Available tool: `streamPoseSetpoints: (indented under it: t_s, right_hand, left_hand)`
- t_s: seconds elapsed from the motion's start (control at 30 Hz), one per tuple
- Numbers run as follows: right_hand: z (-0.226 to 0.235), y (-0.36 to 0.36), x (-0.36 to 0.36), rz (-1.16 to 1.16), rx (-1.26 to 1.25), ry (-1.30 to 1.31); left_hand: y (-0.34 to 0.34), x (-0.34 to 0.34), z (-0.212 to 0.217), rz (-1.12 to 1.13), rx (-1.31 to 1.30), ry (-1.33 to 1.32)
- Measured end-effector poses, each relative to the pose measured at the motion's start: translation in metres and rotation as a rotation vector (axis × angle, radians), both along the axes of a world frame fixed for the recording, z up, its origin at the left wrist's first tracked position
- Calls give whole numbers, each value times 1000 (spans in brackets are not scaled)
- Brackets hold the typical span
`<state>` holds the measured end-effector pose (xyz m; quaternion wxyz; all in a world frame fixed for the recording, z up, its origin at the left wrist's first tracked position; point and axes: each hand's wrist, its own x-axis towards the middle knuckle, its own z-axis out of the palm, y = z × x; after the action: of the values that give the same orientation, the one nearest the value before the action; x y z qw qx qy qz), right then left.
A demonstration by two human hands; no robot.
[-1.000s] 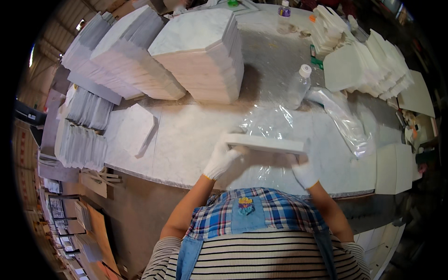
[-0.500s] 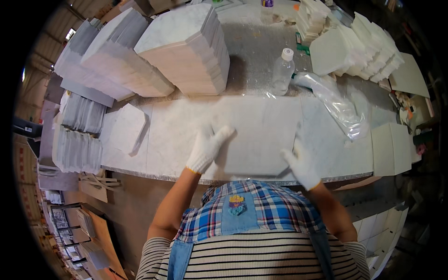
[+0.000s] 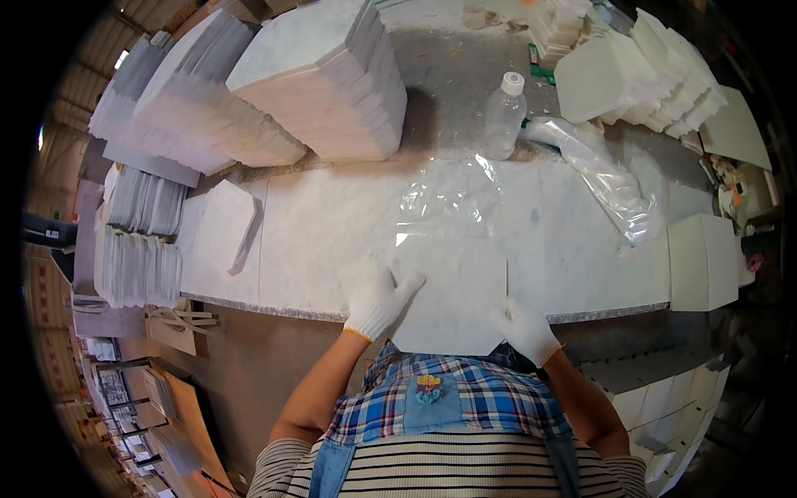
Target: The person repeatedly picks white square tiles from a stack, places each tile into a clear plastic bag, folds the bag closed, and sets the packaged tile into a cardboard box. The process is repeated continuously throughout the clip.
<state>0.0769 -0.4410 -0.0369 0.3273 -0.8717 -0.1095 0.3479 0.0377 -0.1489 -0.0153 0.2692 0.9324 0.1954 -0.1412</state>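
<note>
While both hands wear white cotton gloves, the left hand (image 3: 375, 297) lies flat with its fingers spread on the left edge of a pale white marble tile with cut corners (image 3: 452, 290), and the right hand (image 3: 523, 330) presses flat on the tile's lower right corner, so neither hand is curled around anything. The tile sits right between the two hands, just in front of the person's body, and its near end sticks out a little past the front edge of the long white marble worktable (image 3: 315, 232). It runs longer going away from the person than side to side, and both hands are about equally close to it. A sheet of clear crinkly plastic (image 3: 444, 195) lies on the table, touching the tile's far end. Beyond that stands a clear plastic bottle with a white cap (image 3: 505, 116) (it is upright). To the left, well apart, is a tall stack of white stone tiles (image 3: 328, 79); to the right is a long clear plastic bag (image 3: 602, 178). The table to the left of the tile has open room.
</note>
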Motion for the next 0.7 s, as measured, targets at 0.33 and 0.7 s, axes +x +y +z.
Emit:
streamPoseSetpoints:
  t_s: [0.33,0.7]
  right_hand:
    - [27,19,17,143,-164,-30]
    - [44,14,40,261,-324,-459]
  left_hand:
    - [-3,4,14,-28,145,191]
    - [-8,7,30,-42,243,158]
